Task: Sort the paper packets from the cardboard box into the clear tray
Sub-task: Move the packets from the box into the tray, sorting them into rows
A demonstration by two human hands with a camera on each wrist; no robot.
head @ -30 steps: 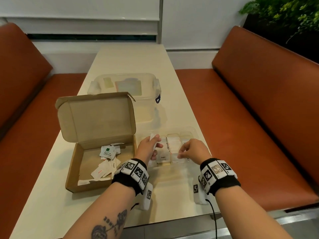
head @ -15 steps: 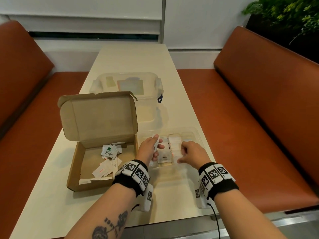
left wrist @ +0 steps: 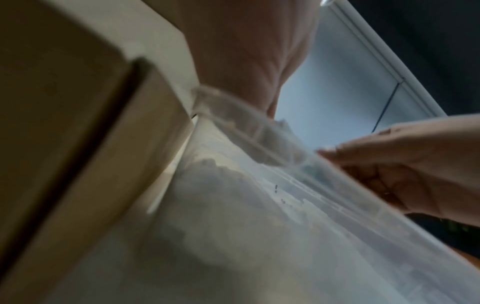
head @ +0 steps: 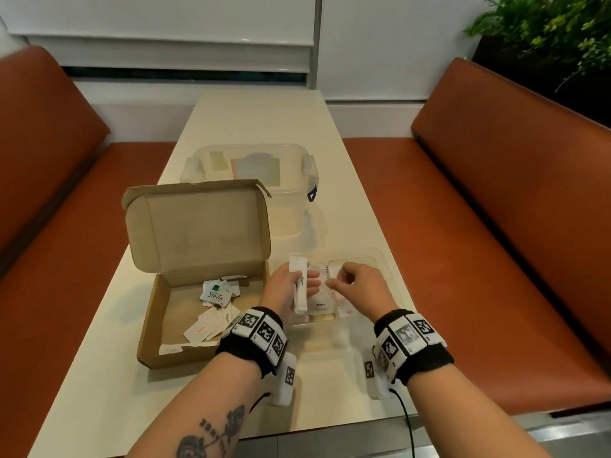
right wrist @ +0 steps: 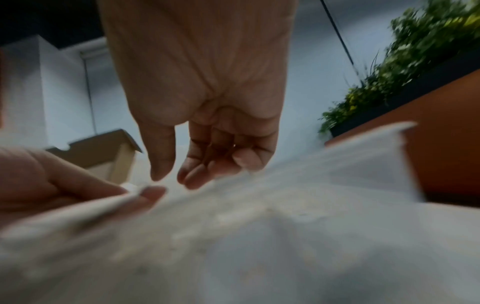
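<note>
Head view: hands (head: 325,287) over clear tray (head: 385,264)

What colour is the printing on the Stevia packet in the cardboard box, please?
Green logo and dark lettering on the white Stevia packet; head view.

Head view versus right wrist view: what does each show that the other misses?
Only the head view shows the packets left in the box, the Stevia packet, the lidded tub behind and both wristbands. Only the right wrist view shows the right hand from the palm side, fingers loosely curled, holding nothing. Both show the tray, the left hand gripping white packets, and the plant.
</note>
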